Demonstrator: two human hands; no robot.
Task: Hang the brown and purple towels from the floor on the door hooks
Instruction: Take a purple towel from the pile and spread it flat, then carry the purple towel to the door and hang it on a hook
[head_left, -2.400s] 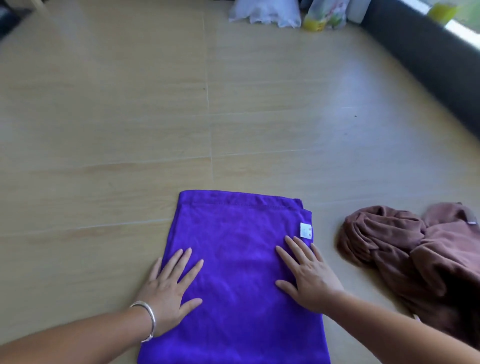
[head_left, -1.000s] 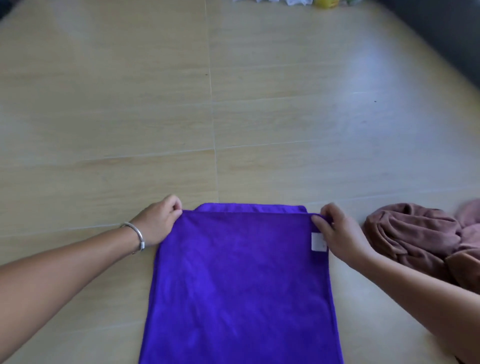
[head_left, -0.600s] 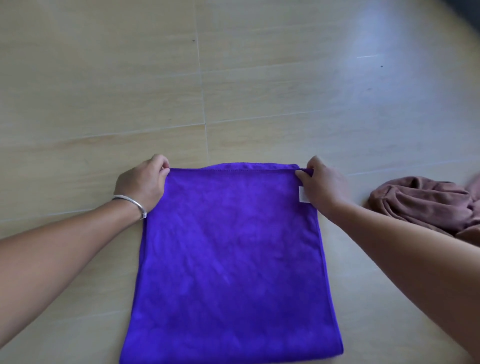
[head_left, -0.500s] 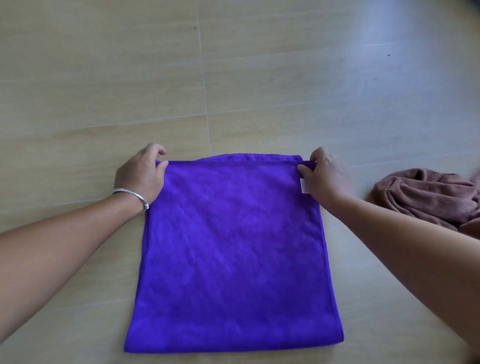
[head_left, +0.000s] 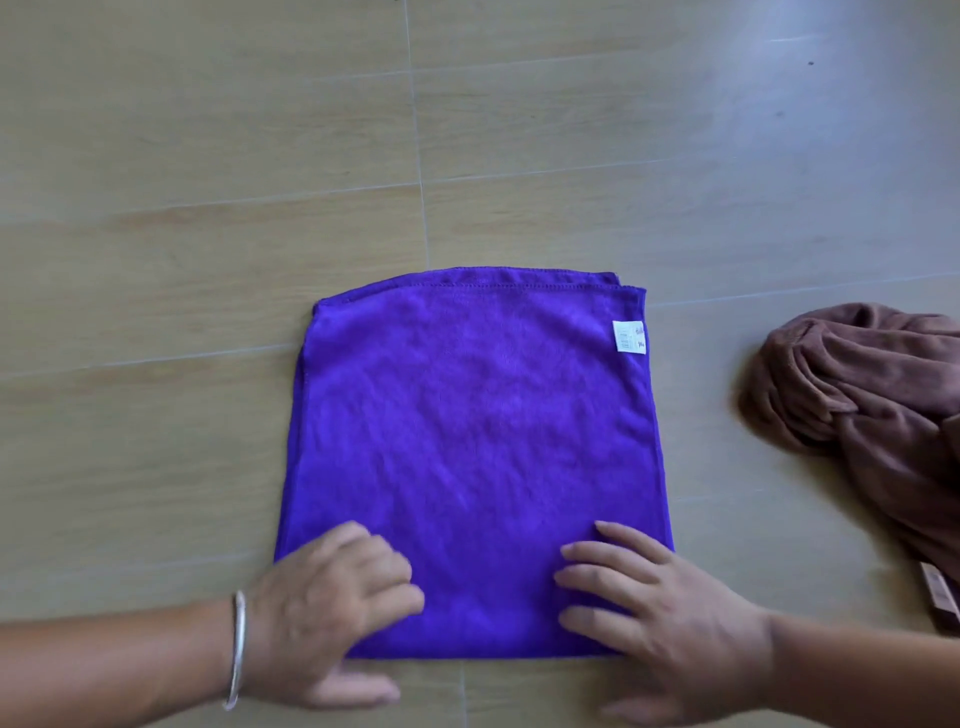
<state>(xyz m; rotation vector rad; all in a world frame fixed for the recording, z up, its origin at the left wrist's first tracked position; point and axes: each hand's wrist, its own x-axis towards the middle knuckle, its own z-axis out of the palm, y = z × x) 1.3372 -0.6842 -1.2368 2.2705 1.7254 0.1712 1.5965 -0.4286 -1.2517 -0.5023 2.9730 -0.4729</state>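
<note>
**Purple towel folded flat on the floor**

While both hands rest on its near edge, the purple towel (head_left: 475, 457) lies flat on the floor (head_left: 208, 312), folded into a neat shape close to a square. Its color is bright and deep, and the cloth looks soft and a bit fuzzy. A stitched hem runs along the far edge, where a second layer peeks out from under the top one. A small white tag (head_left: 629, 337) sits at the far right corner.

The left hand (head_left: 332, 618) lies on the near left corner with its fingers bent loosely, holding nothing. A silver bracelet (head_left: 236, 654) is on that wrist. The right hand (head_left: 665, 618) lies on the near right corner with its fingers straight and spread, pressing on the cloth.

The brown towel (head_left: 862, 405) is in a crumpled heap on the floor to the right, apart from the purple one, full of folds and wrinkles.
</note>
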